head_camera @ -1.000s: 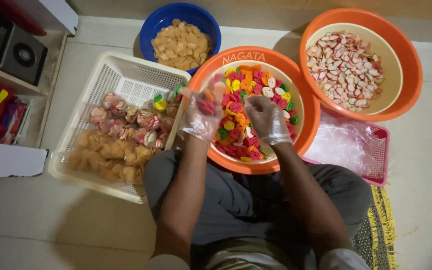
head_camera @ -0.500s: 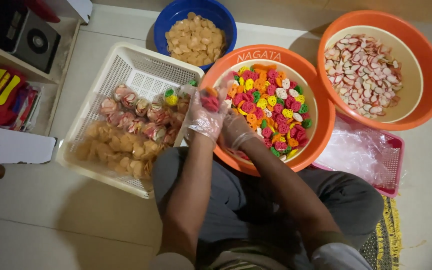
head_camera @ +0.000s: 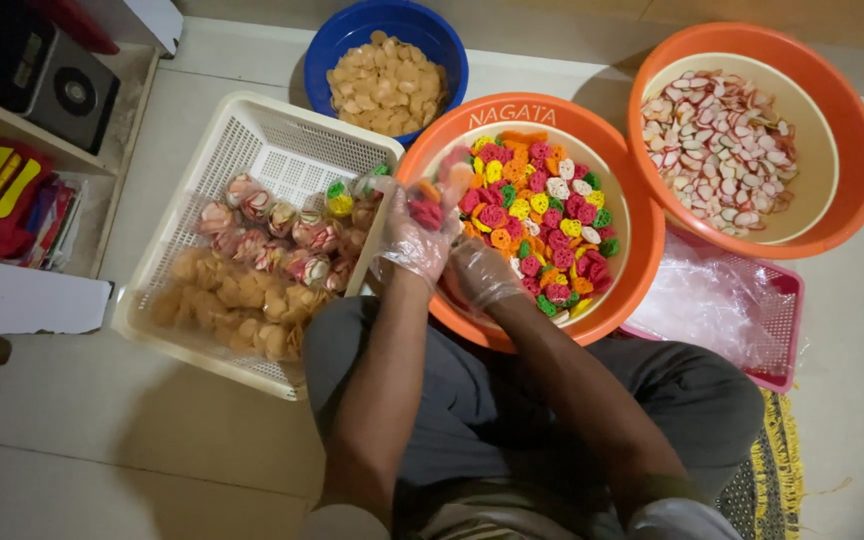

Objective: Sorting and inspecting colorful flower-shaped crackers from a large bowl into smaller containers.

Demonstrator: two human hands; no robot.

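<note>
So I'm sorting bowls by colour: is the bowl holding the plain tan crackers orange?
No, the bowl of tan crackers is blue; the orange bowls hold coloured pieces.

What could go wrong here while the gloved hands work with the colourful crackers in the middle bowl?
The left hand holds a small bag of colourful crackers above the rim of the orange bowl, so pieces might fall on the floor. The right hand reaches down inside, and its thin glove may tear. The white basket touches the bowl and could be pushed.
</note>
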